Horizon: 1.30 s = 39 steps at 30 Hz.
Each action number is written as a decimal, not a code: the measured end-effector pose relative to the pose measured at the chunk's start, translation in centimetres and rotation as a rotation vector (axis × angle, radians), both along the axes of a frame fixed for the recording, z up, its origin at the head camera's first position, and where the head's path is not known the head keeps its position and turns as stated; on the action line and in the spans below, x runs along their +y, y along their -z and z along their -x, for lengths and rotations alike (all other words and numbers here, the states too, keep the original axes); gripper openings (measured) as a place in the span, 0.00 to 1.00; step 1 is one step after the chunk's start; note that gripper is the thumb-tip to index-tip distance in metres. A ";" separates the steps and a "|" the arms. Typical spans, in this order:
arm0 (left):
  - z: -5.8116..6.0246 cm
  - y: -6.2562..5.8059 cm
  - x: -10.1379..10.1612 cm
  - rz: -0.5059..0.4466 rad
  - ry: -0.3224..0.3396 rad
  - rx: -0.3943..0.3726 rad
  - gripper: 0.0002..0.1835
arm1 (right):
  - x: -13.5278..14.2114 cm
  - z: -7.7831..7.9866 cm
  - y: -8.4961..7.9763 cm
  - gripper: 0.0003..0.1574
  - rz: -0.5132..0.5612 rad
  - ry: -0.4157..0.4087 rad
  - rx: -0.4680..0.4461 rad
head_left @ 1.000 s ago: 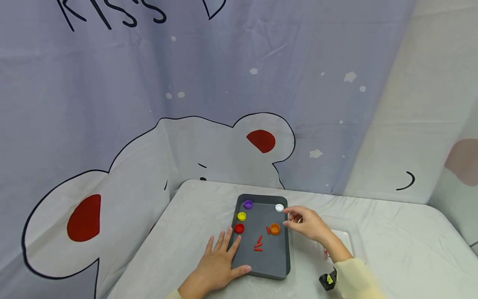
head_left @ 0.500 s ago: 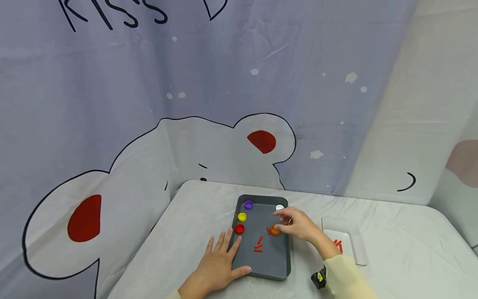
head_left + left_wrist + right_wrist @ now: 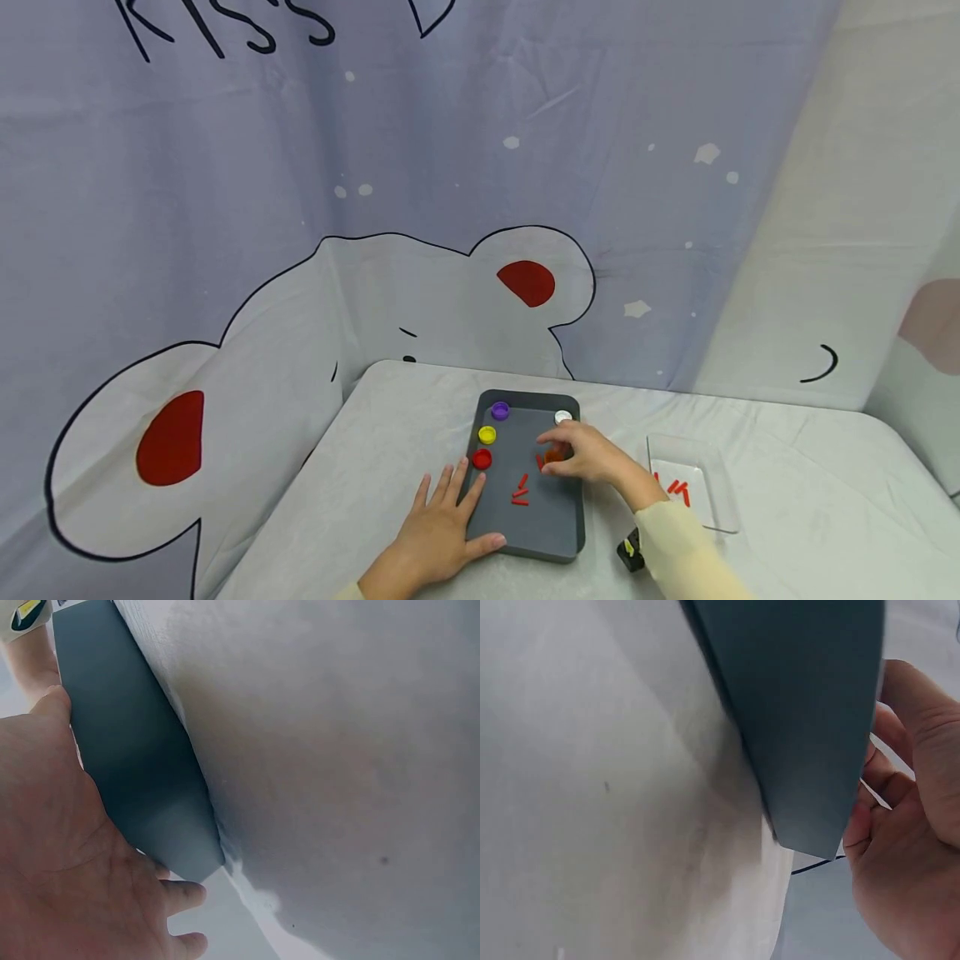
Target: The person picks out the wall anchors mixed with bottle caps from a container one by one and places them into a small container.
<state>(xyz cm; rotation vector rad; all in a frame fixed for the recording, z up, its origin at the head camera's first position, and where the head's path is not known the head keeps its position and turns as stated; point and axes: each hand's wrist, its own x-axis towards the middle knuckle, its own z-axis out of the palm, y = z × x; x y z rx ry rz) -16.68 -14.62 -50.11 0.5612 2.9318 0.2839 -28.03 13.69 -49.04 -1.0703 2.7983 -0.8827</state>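
Note:
My left hand [image 3: 433, 533] lies spread at the near left edge of the grey tray [image 3: 551, 533], thumb and fingers over its rim. In the left wrist view the palm of that hand is beside the tray's side wall. My right hand [image 3: 588, 452] is over the tray's right side, thumb and forefinger curled round a small orange cap [image 3: 554, 456], partly hidden by the fingers. A short red stick [image 3: 539, 462] lies just left of the cap, close to the fingertips. The right wrist view shows curled fingers behind the tray wall [image 3: 802, 727]; the cap is hidden there.
A purple cap [image 3: 500, 411], yellow cap [image 3: 487, 435] and red cap [image 3: 482, 459] line the tray's left side. A white cap [image 3: 562, 417] sits at its far right. Several red sticks [image 3: 521, 493] lie mid-tray. Right of the tray stands a clear box [image 3: 722, 500] with several red sticks.
My right hand has moved left from beside the tray's right edge to around the orange cap, uncovering the red sticks in the clear box. The left hand has stayed in place.

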 end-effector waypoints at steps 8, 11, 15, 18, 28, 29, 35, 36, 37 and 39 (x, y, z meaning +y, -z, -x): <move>-0.1 0.0 -0.1 -0.005 0.005 0.003 0.52 | -0.7 0.4 0.3 0.28 -0.091 0.061 0.008; -0.2 0.0 -0.1 -0.013 0.003 -0.001 0.51 | -1.1 0.4 0.2 0.27 -0.108 0.077 0.025; -0.3 0.0 -0.2 -0.016 0.001 -0.004 0.51 | -1.4 0.4 0.2 0.26 -0.138 0.081 0.064; -0.3 0.0 -0.2 -0.014 0.001 -0.004 0.51 | -1.6 0.4 0.3 0.27 -0.163 0.083 0.084; -0.3 0.0 -0.2 -0.016 0.006 0.001 0.51 | -2.2 0.1 0.3 0.29 -0.265 0.132 0.094; -0.3 0.0 -0.2 -0.016 0.007 0.002 0.51 | -2.2 0.1 0.4 0.29 -0.273 0.132 0.096; -0.3 0.0 -0.2 -0.017 0.008 0.014 0.51 | -2.3 0.0 0.4 0.28 -0.281 0.133 0.094; -0.3 0.0 -0.2 -0.017 0.008 0.015 0.51 | -2.3 0.0 0.4 0.28 -0.279 0.135 0.093; -0.3 0.0 -0.2 -0.017 0.007 0.014 0.51 | -2.3 0.0 0.4 0.28 -0.279 0.136 0.093; -0.3 -0.1 -0.1 -0.017 0.005 0.011 0.51 | -2.3 0.0 0.4 0.27 -0.279 0.138 0.096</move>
